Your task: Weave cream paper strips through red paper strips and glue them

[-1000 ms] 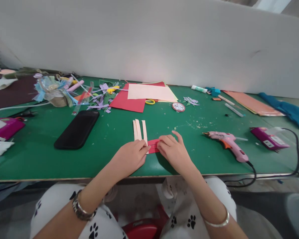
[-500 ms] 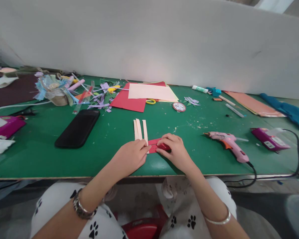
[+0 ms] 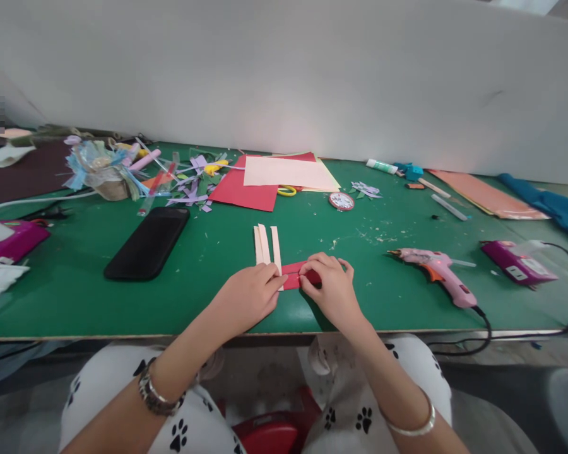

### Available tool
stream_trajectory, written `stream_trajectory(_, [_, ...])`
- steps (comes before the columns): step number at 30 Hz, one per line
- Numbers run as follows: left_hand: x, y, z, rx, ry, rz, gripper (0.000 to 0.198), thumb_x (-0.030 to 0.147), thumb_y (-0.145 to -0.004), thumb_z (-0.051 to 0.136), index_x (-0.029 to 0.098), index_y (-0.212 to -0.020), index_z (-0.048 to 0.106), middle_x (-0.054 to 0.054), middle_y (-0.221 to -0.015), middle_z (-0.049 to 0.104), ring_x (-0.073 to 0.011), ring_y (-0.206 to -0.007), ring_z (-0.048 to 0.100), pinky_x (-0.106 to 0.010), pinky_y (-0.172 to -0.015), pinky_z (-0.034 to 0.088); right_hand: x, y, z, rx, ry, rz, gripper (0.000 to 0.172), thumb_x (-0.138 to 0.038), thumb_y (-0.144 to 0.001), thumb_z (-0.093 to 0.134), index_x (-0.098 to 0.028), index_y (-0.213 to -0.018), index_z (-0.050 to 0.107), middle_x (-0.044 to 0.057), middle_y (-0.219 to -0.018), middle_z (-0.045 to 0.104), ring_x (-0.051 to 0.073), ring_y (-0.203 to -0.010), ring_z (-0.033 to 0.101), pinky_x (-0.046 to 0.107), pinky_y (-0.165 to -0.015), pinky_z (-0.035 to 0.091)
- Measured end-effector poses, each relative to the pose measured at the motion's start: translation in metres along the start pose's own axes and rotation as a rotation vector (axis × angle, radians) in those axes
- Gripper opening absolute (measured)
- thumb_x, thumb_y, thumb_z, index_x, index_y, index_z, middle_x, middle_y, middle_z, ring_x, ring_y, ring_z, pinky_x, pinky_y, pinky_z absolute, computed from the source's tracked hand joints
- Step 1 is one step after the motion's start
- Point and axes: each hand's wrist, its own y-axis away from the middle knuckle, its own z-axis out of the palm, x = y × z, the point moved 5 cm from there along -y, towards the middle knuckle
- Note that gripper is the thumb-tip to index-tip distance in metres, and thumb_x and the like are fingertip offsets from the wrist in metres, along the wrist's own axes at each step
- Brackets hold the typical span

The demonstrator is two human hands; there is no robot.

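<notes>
Several pale pink paper strips (image 3: 262, 244) stand out from under my left hand (image 3: 255, 289), pointing toward the back of the table. That hand is closed over their near ends and presses them on the green table. Red paper strips (image 3: 291, 277) run sideways from the pale ones to the right, side by side with narrow gaps. My right hand (image 3: 329, 280) has its thumb and fingertips pinched at a red strip, and its palm covers the right ends. Where the red and pale strips cross is hidden under my left fingers.
A black phone (image 3: 147, 243) lies to the left. Pink and red paper sheets (image 3: 288, 172), yellow scissor handles (image 3: 286, 190) and purple scraps (image 3: 196, 186) are at the back. To the right lie a pink glue gun (image 3: 435, 271) and a purple power strip (image 3: 519, 261).
My right hand has shifted slightly at the red strips, and its thumb and fingertips are closer together. The red piece that stood raised under it now lies flatter. My left hand stays put.
</notes>
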Motion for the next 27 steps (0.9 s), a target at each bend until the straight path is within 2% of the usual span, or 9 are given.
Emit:
stream_trajectory(6, [0.0006, 0.0004, 0.0002, -0.014, -0.002, 0.001, 0.022, 0.011, -0.082, 0.038, 0.012, -0.091, 0.058, -0.006, -0.08, 0.056, -0.0165, -0.07, 0.054, -0.028, -0.061, 0.045, 0.0073, -0.002, -0.0011, 0.024, -0.12, -0.015, 0.015, -0.011, -0.072, 0.045, -0.021, -0.066, 0.055, 0.0, -0.078, 0.06, 0.015, -0.074, 0.054, 0.035, -0.079, 0.035])
stream_trajectory(9, [0.0007, 0.0005, -0.0001, -0.022, 0.003, -0.006, 0.022, 0.01, -0.082, 0.038, 0.012, -0.091, 0.058, -0.006, -0.081, 0.056, -0.0164, -0.07, 0.054, -0.028, -0.061, 0.045, 0.0081, -0.0026, -0.0014, 0.017, -0.15, -0.02, 0.007, -0.021, -0.073, 0.05, -0.021, -0.068, 0.055, 0.001, -0.077, 0.058, 0.015, -0.074, 0.054, 0.033, -0.074, 0.037])
stream_trajectory(13, [0.0003, 0.0007, 0.0001, -0.034, -0.005, -0.017, 0.022, 0.01, -0.081, 0.04, 0.012, -0.092, 0.058, -0.006, -0.08, 0.057, -0.0162, -0.069, 0.054, -0.028, -0.061, 0.045, 0.0058, -0.0021, -0.0012, 0.008, -0.055, -0.004, 0.009, -0.029, -0.072, 0.056, -0.02, -0.07, 0.054, 0.001, -0.078, 0.057, 0.018, -0.077, 0.054, 0.036, -0.076, 0.035])
stream_trajectory(21, [0.0005, 0.0001, 0.0001, -0.02, 0.003, 0.0, 0.021, 0.011, -0.08, 0.043, 0.011, -0.094, 0.059, -0.007, -0.081, 0.058, -0.017, -0.071, 0.054, -0.029, -0.062, 0.045, 0.0039, -0.0028, -0.0006, -0.025, -0.026, -0.032, 0.002, -0.02, -0.071, 0.053, -0.02, -0.07, 0.054, 0.002, -0.078, 0.056, 0.017, -0.074, 0.052, 0.033, -0.073, 0.037])
stream_trajectory(27, [0.0012, 0.0005, 0.0001, -0.024, -0.006, -0.006, 0.021, 0.01, -0.08, 0.042, 0.011, -0.092, 0.06, -0.006, -0.079, 0.058, -0.0164, -0.069, 0.054, -0.028, -0.06, 0.045, -0.0012, -0.003, 0.0008, 0.0, 0.001, -0.053, 0.01, -0.011, -0.069, 0.049, -0.019, -0.067, 0.055, 0.004, -0.075, 0.058, 0.018, -0.071, 0.049, 0.031, -0.068, 0.04])
